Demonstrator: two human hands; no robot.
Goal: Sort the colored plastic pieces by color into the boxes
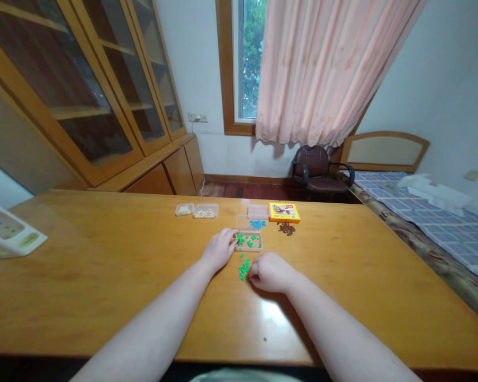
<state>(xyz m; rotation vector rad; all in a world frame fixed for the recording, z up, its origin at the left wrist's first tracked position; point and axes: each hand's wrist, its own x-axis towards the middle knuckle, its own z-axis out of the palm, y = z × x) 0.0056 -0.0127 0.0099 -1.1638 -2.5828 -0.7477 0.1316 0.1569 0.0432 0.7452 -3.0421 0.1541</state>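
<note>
My left hand (220,249) grips the left end of a small clear plastic box (262,240), fingers at its rim. Small green pieces (250,243) are scattered inside the box. On the table just in front of it lies a loose pile of green pieces (244,269). My right hand (271,272) is closed beside that pile, on its right, with the fingers curled under. Whatever those fingers pinch, if anything, is hidden. Behind the box are blue pieces (257,225), and brown pieces (287,229) lie to the right of them.
A yellow printed box (284,212) and a clear tray (258,212) sit near the far edge. Further left are a clear box with cream pieces (205,213) and a smaller container (184,210). A white device (10,233) stands at the left of the wooden table (115,276).
</note>
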